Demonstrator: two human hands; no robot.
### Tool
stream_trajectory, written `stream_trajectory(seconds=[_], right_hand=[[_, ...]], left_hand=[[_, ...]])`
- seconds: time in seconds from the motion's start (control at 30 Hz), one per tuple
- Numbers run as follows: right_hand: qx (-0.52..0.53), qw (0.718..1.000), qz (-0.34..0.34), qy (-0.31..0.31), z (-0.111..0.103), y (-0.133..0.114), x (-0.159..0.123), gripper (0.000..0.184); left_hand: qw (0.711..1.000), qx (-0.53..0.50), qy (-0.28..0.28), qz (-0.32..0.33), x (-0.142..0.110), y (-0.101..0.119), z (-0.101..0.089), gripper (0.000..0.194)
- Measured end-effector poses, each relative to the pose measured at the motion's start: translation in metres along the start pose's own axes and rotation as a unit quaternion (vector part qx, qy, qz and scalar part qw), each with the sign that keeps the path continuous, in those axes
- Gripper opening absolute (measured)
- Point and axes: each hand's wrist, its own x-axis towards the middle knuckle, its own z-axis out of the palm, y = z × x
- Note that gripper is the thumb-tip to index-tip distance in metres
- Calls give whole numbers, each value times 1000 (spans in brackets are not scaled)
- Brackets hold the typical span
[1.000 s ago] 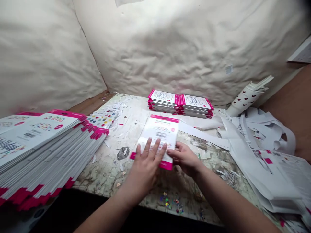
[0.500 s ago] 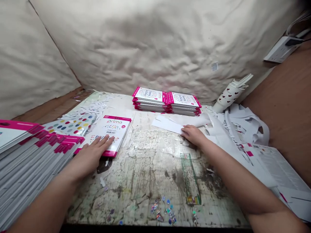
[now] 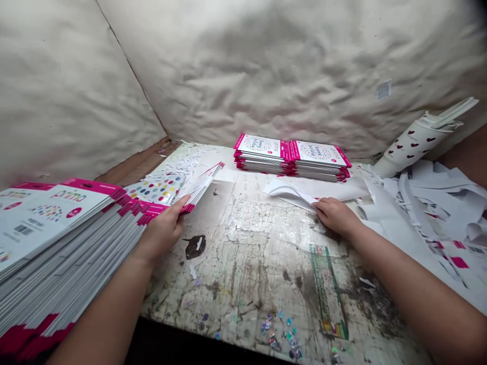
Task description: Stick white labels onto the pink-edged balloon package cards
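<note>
My left hand [image 3: 163,230] is closed around the near edge of a small stack of pink-and-white printed cards [image 3: 203,185], tilted up off the table. To its left lies a long, fanned row of similar cards [image 3: 87,243], with "prima" printed on the top ones. My right hand [image 3: 337,215] pinches the right end of a white paper strip [image 3: 291,195], whose middle bows upward. At the back of the table stand two neighbouring piles of pink-edged cards [image 3: 262,147].
A polka-dot sheet [image 3: 158,190] and paper shreds lie at the left back. On the right are a white cup with hearts [image 3: 413,144] and a heap of paper offcuts [image 3: 445,197]. Shiny sequins [image 3: 291,339] dot the worn table [image 3: 243,274] near its front edge.
My left hand has gone from lying flat on the small card stack to gripping and tilting it up. The paper strip in my right hand has bent upward. The view has turned left.
</note>
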Motion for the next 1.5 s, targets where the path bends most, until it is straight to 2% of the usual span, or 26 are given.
stream_trajectory(seconds=[0.17,0.27,0.33,0.43,0.53,0.6,0.63,0.7,0.77,0.83,0.87,0.93,0.97,1.07,1.17,1.37,1.5], right_hand=[[-87,995,3,49,6,-8,-3,30],[-123,989,-23,83,2,-19,-2,31],[-129,983,-77,106,-2,-40,-6,36],[-93,967,-210,114,-6,-91,-21,39],[-41,948,-315,36,-10,-141,-44,39],[14,949,-312,-36,-16,-156,-53,41],[53,951,-298,-70,-21,-156,-54,43],[139,949,-259,-110,-33,-141,-43,47],[181,959,-198,-89,-45,-108,-15,48],[127,989,-74,-13,-55,-64,23,43],[78,997,-8,15,-59,-41,44,42],[-18,995,87,40,-66,0,85,45],[-50,992,107,31,-69,17,102,49],[-74,992,105,-6,-76,48,141,56],[-71,993,88,-40,-86,64,161,48],[12,993,103,-50,-112,84,177,38],[27,991,120,-46,-121,86,179,37]], left_hand=[[999,-22,19,-19,-3,-6,6,51],[999,-31,17,-16,-5,-10,8,52],[1000,-27,12,-3,-6,-11,12,53],[999,-6,0,44,-8,-12,22,56],[994,41,-45,94,-8,-16,36,59],[989,83,-83,94,-8,-17,42,61],[987,100,-90,88,-9,-16,42,62],[987,118,-59,88,-12,-5,40,60],[986,97,10,134,-21,18,35,55],[972,41,69,223,-37,50,35,52],[958,13,74,277,-46,68,37,53],[931,-8,85,354,-62,99,45,53],[919,2,86,385,-69,112,51,51],[902,54,78,421,-74,129,67,47],[906,60,51,415,-68,125,73,44],[908,27,31,416,-61,120,69,42],[903,29,35,427,-61,120,71,42]])
